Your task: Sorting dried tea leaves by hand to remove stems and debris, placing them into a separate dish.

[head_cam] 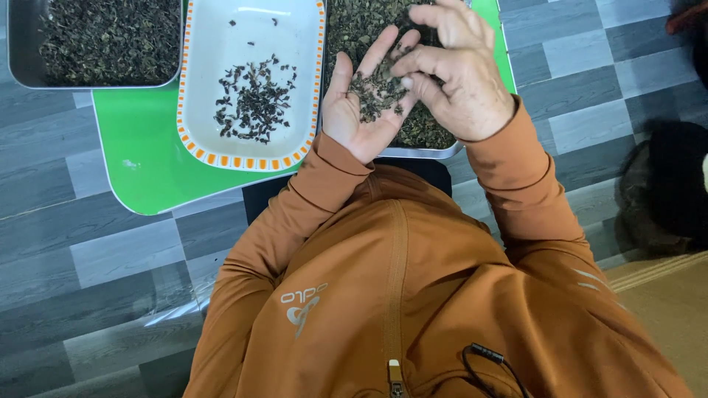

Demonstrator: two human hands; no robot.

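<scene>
The left hand (354, 103) lies palm-up and spread, cupping a small heap of dried tea leaves (375, 90). The right hand (457, 74) pinches leaves from that heap with its fingertips. Both hover over a metal tray (420, 152) of leaves; beside it sits a white orange-rimmed dish (221, 158) on a green surface (140, 155).

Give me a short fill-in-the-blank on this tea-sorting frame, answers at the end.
1. The left hand lies palm up, cupping a small pile of dried ____.
2. The right hand picks at that pile with its ____.
3. The white dish has a border coloured ____.
4. The dish rests on a board coloured ____.

Missing words: leaves; fingertips; orange; green.
</scene>
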